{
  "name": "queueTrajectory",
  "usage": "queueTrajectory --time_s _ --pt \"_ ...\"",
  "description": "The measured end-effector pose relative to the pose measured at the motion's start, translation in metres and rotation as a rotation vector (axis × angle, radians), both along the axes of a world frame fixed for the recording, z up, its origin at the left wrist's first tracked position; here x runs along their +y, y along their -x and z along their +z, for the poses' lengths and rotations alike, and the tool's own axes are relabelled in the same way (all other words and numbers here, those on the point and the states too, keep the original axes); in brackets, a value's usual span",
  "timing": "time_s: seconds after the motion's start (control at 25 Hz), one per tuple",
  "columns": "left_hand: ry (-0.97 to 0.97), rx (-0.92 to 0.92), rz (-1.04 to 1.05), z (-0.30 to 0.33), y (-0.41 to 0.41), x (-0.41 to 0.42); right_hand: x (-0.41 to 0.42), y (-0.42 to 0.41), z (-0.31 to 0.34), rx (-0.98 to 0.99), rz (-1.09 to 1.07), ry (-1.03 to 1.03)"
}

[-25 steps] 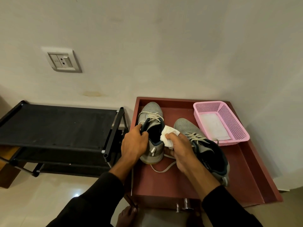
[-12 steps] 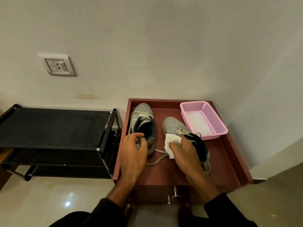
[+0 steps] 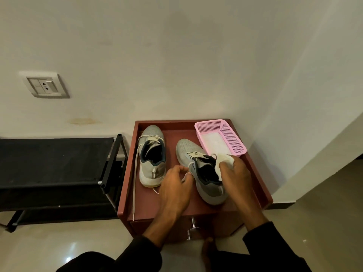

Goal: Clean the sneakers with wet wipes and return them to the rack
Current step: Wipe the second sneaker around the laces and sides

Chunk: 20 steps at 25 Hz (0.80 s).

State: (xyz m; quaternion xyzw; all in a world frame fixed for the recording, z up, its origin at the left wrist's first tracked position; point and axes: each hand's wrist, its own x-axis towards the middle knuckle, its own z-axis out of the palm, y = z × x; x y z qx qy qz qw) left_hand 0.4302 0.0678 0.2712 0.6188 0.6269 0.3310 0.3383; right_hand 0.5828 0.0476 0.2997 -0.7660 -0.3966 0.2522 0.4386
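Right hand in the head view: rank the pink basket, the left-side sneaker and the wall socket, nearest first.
From the right hand:
1. pink basket, just beyond it at the table's back right.
2. left-side sneaker, across the table.
3. wall socket, far left on the wall.

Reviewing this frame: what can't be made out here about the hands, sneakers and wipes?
Head view only:
- Right sneaker: outer side, hidden by right hand and the wipe it grips.
- Left hand: fingertips seem to pinch a lace; too small to confirm.
- Pink basket: white contents blurred, count unclear.
- Shoe rack: cut off by the left edge.
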Motion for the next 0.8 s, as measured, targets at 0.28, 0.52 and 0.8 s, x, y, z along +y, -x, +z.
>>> queueTrajectory --time_s 0.28,0.52,0.8 --pt "0.349 -0.169 -0.128 -0.008 -0.049 0.005 0.003 -0.013 -0.019 0.203 0.027 0.162" --pt "0.279 0.133 -0.133 -0.004 -0.014 -0.002 -0.015 0.003 -0.015 0.219 0.034 0.145" --pt "0.283 0.003 -0.238 -0.01 0.027 -0.041 -0.044 0.015 -0.029 0.354 -0.034 0.15"
